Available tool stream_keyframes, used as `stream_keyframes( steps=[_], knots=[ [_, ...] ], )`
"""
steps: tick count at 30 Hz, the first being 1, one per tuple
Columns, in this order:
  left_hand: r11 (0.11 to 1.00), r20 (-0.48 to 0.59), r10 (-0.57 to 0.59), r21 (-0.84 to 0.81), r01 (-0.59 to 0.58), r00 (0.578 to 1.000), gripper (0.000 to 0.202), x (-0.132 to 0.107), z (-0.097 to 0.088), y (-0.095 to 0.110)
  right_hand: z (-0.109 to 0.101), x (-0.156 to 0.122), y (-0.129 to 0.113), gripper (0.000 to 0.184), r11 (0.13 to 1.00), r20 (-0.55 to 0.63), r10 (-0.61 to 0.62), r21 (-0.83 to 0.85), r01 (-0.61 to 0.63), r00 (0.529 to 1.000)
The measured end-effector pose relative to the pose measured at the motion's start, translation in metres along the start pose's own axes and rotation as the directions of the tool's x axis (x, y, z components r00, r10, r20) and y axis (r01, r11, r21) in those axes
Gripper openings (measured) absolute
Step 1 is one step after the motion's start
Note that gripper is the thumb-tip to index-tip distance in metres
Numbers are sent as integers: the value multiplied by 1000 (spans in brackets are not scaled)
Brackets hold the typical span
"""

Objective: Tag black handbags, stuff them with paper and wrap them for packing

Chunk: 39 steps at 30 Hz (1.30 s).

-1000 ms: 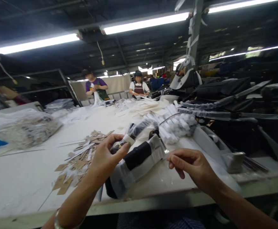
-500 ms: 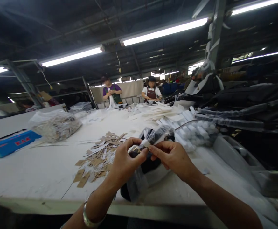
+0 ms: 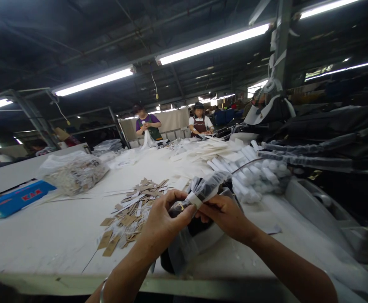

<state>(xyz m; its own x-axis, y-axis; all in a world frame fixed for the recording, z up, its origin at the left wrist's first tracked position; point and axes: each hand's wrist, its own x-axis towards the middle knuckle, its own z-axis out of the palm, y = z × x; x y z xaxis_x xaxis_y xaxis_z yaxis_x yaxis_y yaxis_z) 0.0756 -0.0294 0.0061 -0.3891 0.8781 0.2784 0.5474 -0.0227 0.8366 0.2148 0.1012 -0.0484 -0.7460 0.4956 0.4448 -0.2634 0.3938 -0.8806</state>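
Observation:
A dark item in a clear plastic bag [image 3: 187,242] lies at the near edge of the white table [image 3: 45,235]. Its gathered bag neck [image 3: 207,187] sticks up, bound with a white strip. My left hand [image 3: 163,221] pinches the neck from the left, fingers closed. My right hand [image 3: 225,216] grips the same neck from the right, fingers closed at the white strip. Both hands touch each other over the bag.
A pile of brown and white paper scraps [image 3: 133,208] lies left of the hands. A clear bag of scraps [image 3: 75,170] and a blue box [image 3: 20,195] sit further left. Rolled white pieces [image 3: 250,172] and a grey tape dispenser [image 3: 323,214] are at right. Other people [image 3: 146,124] work at the far end.
My right hand came from the table edge up to the bag neck and now grips it beside my left hand. The bag neck has been raised and bunched. The view shifted left.

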Motion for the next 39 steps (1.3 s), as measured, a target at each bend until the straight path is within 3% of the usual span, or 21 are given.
stream_keyframes(
  steps=[8, 13, 18, 20, 23, 25, 27, 33, 37, 39],
  knots=[
    [1000, -30, 19, 5, -19, 999, 24, 3, 5, -3, 20, -1, -4, 16, 978, -288, -85, -206, 25, 954],
    [1000, -36, 24, -17, -25, 999, 20, 3, 6, 1, 29, 4, -3, 26, 984, -332, -115, -166, 63, 936],
    [998, -34, 59, -35, -60, 998, 18, 3, 7, 0, 27, 12, -9, 22, 990, -378, -90, -139, 40, 921],
    [997, -52, 34, -63, -38, 998, 24, 3, 7, -2, 23, 10, -12, 13, 996, -354, -24, -89, -8, 935],
    [995, -81, -15, -100, 7, 997, 32, 3, 6, -5, 17, 0, -17, 11, 961, -207, 181, 245, -128, 962],
    [998, -112, 19, -52, -25, 994, 29, 2, 6, -6, 13, -7, -21, 20, 836, -82, 272, 514, -194, 959],
    [995, -153, 96, 35, -92, 983, 24, 1, 9, -5, 12, -11, -27, 28, 720, -22, 314, 657, -223, 949],
    [983, -176, 174, 82, -162, 969, 20, 1, 20, 0, 19, 1, -37, 33, 700, -59, 403, 662, -266, 913],
    [988, -220, 152, 71, -139, 964, 24, 2, 22, -4, 23, 12, -34, 34, 692, -31, 375, 675, -258, 926],
    [993, -231, 122, 27, -118, 965, 30, 3, 20, -6, 19, 15, -30, 35, 727, -22, 341, 640, -249, 940]
  ],
)
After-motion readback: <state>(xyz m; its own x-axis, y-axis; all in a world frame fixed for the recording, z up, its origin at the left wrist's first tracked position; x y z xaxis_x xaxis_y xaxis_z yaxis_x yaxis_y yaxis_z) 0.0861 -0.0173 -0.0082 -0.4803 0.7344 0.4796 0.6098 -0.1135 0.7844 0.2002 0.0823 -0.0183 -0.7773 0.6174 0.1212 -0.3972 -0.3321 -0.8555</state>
